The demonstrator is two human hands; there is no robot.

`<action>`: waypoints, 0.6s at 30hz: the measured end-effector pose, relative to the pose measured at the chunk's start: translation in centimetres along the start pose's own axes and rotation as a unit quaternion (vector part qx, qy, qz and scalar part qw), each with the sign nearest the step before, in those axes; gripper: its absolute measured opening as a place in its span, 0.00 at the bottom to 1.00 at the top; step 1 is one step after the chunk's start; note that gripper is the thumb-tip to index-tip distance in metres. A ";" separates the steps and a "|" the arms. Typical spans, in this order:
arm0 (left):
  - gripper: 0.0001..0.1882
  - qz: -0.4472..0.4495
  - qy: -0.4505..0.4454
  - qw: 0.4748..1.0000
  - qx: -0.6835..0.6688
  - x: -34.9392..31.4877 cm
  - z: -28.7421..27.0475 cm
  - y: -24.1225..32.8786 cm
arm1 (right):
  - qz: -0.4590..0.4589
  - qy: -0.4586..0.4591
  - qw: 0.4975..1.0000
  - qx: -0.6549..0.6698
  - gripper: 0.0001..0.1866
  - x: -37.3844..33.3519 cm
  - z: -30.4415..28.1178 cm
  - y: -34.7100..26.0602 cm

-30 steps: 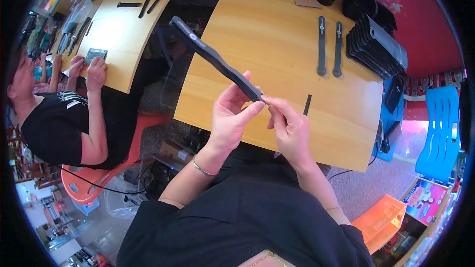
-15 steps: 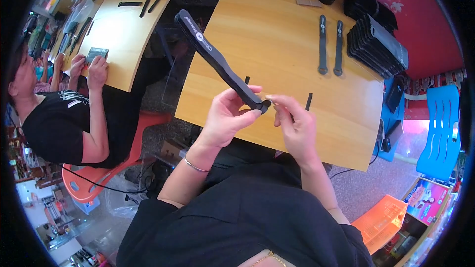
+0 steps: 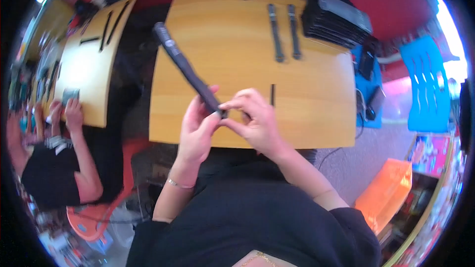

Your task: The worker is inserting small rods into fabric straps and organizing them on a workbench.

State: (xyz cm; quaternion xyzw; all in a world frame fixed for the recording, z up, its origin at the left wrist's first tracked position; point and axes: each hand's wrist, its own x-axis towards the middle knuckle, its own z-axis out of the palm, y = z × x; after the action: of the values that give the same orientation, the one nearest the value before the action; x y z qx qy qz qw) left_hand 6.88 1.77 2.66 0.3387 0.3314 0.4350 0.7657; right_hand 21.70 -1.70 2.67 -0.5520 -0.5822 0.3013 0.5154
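While the long black bar-shaped piece is held slanted above the near left part of the light wooden table, its lower end is gripped by both hands. The left hand is closed around that end from below, with the thumb laid along the bar. The right hand is pinched on the tip of the same end, its fingertips meeting those of the left hand. The upper end of the bar is pointed toward the far left corner of the table. A small thin black strip is seen lying on the table just beyond the right hand. Two more long black bars are laid side by side farther back on the table, beside a stack of black trays at its far right edge.
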 end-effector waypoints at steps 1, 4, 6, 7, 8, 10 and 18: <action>0.28 -0.004 0.009 1.000 0.025 0.0 -0.2 0.0 | 0.022 -0.014 0.999 0.036 0.12 0.0 0.1 0.1; 0.28 -0.006 0.011 0.998 0.060 0.0 0.5 0.1 | 0.031 0.008 0.983 0.178 0.07 -0.3 1.1 1.7; 0.28 0.023 -0.023 0.992 0.119 0.0 -0.6 0.0 | 0.051 -0.014 0.980 0.192 0.05 -0.4 0.8 1.5; 0.26 0.024 -0.030 0.989 0.144 0.0 -0.8 0.1 | 0.072 -0.043 0.974 0.209 0.04 -0.3 0.8 1.5; 0.26 0.025 -0.028 0.989 0.146 -0.3 -0.9 0.5 | 0.072 -0.044 0.974 0.211 0.04 -0.1 0.6 1.1; 0.23 0.026 -0.073 0.976 0.204 -0.8 -1.2 1.3 | 0.059 -0.080 0.989 0.110 0.04 0.3 -0.3 -0.1; 0.23 -0.139 -0.188 0.964 0.124 -2.1 -3.0 2.4 | -0.200 -0.145 0.964 -0.094 0.09 1.6 -1.9 -2.2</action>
State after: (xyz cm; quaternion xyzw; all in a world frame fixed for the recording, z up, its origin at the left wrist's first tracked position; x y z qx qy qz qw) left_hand 2.54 1.54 3.35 0.4576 0.2766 0.2081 0.8190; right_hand 23.01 -1.03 5.68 -0.4208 -0.7748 0.2128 0.4212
